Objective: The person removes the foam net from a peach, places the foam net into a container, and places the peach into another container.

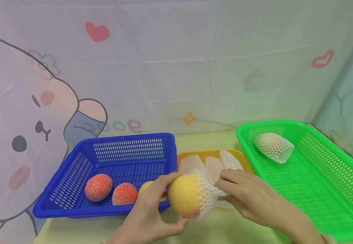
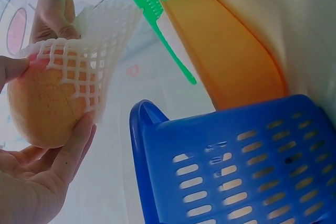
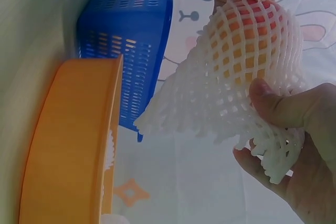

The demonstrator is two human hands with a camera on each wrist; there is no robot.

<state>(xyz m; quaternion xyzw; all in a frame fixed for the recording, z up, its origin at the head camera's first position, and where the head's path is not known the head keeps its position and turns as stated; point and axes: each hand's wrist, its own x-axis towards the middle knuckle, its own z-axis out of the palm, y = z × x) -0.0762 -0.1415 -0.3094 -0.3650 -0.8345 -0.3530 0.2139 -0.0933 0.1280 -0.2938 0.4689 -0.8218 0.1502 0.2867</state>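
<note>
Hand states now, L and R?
Left hand: holding the round yellow-and-red fruit.
Right hand: holding the white foam-mesh sleeve partly covering that fruit.

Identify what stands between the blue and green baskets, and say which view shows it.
The orange tray stands between the blue basket and the green basket, with white foam nets in it; the head view shows this.

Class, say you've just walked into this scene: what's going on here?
A person's left hand holds a round yellow-and-red fruit, while the right hand grips the white foam mesh sleeve partly covering it. Two reddish round fruits and a partly hidden yellow one show in the blue plastic basket. One sleeved fruit lies in the green plastic basket. More white mesh sleeves lie in the orange tray.
</note>
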